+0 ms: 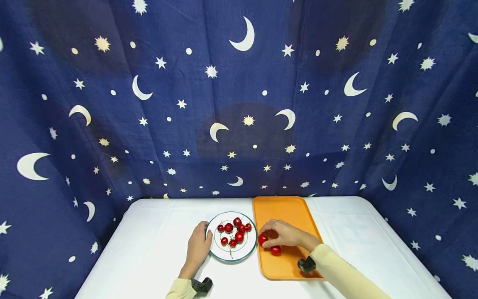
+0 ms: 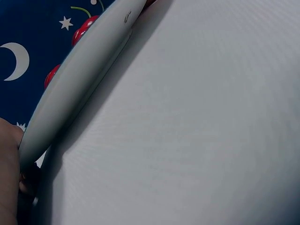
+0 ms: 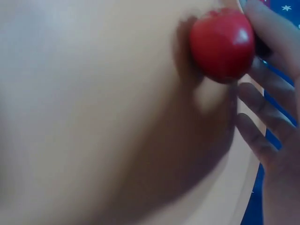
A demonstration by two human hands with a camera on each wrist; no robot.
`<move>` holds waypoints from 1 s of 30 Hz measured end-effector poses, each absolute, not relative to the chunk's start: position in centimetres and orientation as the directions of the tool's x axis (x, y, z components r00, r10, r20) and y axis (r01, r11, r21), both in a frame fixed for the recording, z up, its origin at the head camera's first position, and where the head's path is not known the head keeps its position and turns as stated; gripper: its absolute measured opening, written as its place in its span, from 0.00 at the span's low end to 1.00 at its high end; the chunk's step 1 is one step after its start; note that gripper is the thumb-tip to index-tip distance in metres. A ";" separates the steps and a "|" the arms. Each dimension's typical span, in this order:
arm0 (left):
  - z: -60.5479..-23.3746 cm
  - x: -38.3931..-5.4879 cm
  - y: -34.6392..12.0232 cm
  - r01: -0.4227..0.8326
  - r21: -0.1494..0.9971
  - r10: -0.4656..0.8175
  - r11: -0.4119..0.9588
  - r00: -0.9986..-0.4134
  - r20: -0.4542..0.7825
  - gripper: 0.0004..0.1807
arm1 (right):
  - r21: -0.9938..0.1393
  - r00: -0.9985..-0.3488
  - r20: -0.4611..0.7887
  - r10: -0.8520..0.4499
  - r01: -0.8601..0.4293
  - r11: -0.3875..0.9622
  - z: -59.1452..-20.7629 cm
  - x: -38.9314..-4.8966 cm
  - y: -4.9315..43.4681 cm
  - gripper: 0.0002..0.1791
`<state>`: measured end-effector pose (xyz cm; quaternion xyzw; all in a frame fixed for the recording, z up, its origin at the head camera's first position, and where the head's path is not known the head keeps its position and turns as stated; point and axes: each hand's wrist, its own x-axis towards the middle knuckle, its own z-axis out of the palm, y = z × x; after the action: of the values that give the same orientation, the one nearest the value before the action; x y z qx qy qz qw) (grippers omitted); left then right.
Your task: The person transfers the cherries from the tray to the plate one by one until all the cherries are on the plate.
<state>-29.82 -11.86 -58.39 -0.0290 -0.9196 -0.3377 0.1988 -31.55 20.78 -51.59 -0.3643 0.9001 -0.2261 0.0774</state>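
A white plate (image 1: 220, 254) with a thin dark rim bears several red cherries (image 1: 239, 237), some with stems. My left hand (image 1: 198, 245) grips its left edge; in the left wrist view the thumb (image 2: 9, 140) lies at the rim of the tilted-looking plate (image 2: 75, 89). Over the left side of the orange tray (image 1: 284, 207), my right hand (image 1: 282, 233) pinches a small round red fruit (image 1: 262, 238) between thumb and fingers. A second red fruit (image 1: 275, 250) lies on the tray just below that hand, large and glossy in the right wrist view (image 3: 222, 44).
Plate and tray stand side by side on a white-covered table (image 1: 149, 245). Behind and around it hangs a dark blue curtain (image 1: 239, 137) with moons and stars. A black wrist device (image 1: 307, 265) sits low over the tray's right edge; another (image 1: 202, 285) is at the left wrist.
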 end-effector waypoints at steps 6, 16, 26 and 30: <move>-58.5 -29.7 -11.9 0.192 0.609 -0.079 0.769 -0.918 0.389 0.11 | -0.527 -0.748 0.094 -0.656 -0.597 0.605 -52.0 -31.5 20.3 0.23; -58.7 -29.9 -11.9 0.183 0.619 -0.088 0.764 -0.920 0.382 0.12 | -0.554 -0.745 0.167 -0.646 -0.613 0.563 -52.0 -31.7 18.8 0.20; -58.6 -29.9 -11.8 0.180 0.619 -0.089 0.764 -0.922 0.378 0.12 | -0.517 -0.713 0.133 -0.689 -0.643 0.566 -52.5 -31.6 17.5 0.19; -58.4 -29.8 -11.9 0.183 0.616 -0.085 0.766 -0.922 0.379 0.12 | -0.549 -0.715 0.126 -0.688 -0.627 0.552 -52.5 -31.6 17.5 0.20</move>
<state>-29.77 -11.91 -58.40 -0.0267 -0.9190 -0.3411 0.1961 -31.64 17.50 -52.53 -0.3739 0.8794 -0.2901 0.0519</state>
